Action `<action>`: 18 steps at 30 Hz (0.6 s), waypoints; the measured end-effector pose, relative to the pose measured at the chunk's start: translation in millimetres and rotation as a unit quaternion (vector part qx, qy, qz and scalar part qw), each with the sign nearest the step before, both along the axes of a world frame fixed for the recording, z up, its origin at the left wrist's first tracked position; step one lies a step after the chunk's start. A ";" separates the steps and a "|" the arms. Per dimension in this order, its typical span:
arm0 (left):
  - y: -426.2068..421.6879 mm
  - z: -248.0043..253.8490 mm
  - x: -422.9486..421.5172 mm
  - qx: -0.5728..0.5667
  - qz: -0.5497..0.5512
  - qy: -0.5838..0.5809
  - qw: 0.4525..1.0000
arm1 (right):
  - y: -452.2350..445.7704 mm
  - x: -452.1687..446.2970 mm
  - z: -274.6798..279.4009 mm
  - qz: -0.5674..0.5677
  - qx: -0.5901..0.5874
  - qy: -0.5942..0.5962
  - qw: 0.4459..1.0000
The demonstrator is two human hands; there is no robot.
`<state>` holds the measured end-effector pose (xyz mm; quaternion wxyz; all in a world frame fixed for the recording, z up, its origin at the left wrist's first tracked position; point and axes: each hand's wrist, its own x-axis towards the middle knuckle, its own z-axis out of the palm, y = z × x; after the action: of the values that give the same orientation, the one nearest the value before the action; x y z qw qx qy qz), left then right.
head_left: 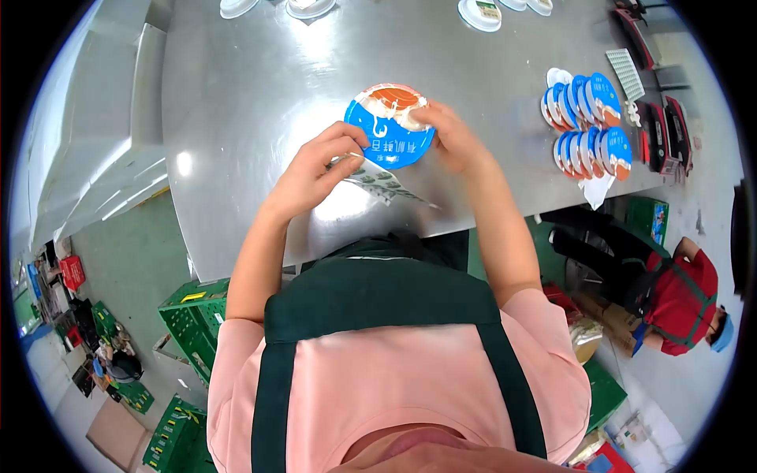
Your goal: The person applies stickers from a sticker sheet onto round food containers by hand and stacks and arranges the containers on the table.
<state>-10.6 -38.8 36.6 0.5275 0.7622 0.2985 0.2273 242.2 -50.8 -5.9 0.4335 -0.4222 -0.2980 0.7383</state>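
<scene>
A round blue lid-like pack (394, 142) with an orange and white picture is held above the metal table. My right hand (453, 138) pinches its right edge, thumb on the printed face. At its lower left, my left hand (319, 169) has its fingers closed on a sheet of green-and-white stickers (382, 183). The sheet hangs down toward the table's near edge, and the left fingertips are close to the pack's left rim.
Two rows of blue packs (591, 154) stand on the metal table (252, 102) at the right. White-rimmed packs (479, 14) lie along the far edge. Green crates (197, 315) are below left. A person in red (682, 296) is at the right.
</scene>
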 end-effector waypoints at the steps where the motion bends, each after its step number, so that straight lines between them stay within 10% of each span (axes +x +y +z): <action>1: -3.7 -1.6 -2.1 -0.015 0.006 0.002 1.000 | -3.4 3.5 7.2 0.043 0.072 -0.184 0.979; 10: -9.2 3.1 -9.0 0.004 -0.071 0.013 0.997 | -11.1 -13.1 39.9 0.275 0.212 -0.524 0.777; 18: -18.0 -2.9 -57.6 -0.062 0.143 -0.022 0.988 | -13.0 -10.8 -16.3 -0.148 0.081 -0.519 0.838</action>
<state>-68.2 -56.8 33.7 0.5425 0.6722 0.4065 0.2977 231.3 -63.8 -22.2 0.3520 -0.7458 -0.4720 0.3117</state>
